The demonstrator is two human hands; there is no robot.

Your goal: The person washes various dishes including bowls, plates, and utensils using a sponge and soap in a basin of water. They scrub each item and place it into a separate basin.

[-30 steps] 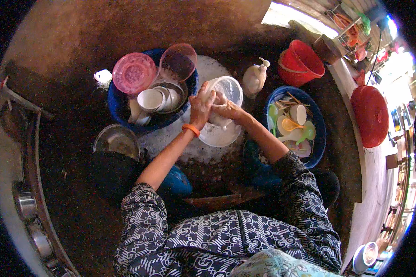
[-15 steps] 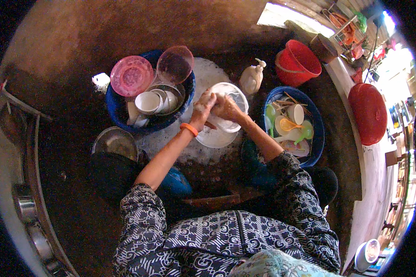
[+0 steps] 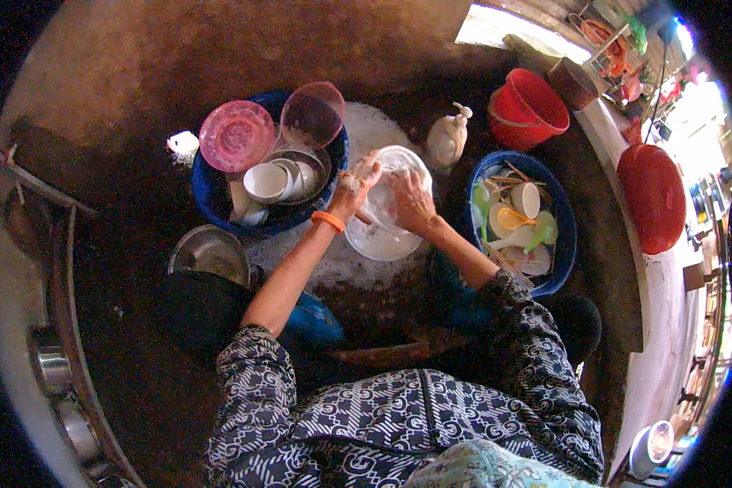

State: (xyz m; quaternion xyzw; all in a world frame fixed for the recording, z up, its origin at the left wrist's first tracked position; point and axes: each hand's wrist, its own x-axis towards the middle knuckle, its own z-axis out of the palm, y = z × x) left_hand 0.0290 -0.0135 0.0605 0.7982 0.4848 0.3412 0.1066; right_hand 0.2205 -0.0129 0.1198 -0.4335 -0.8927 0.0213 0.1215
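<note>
A white soapy bowl [image 3: 421, 163] is tilted up in front of me. My left hand [image 3: 356, 189], with an orange band at its wrist, is closed on the bowl's left rim. Inside the bowl lies my right hand [image 3: 413, 202], its fingers stretched against the wet inner wall; whether anything sits under the palm is hidden. Just below the bowl is a white basin [image 3: 382, 249], partly covered by it. Suds whiten the ground around both.
At left, a blue tub [image 3: 207, 199] holds pink plastic bowls [image 3: 237, 134] and white bowls [image 3: 264, 183]. Another blue tub [image 3: 568, 260] at right holds spoons, chopsticks and cups. A pump bottle [image 3: 446, 140], red bucket [image 3: 529, 110] and metal pot [image 3: 210, 250] stand around.
My hands, together over the bowl before, have come apart. The right hand has gone down into the bowl with its fingers spread, while the left stays at the left rim.
</note>
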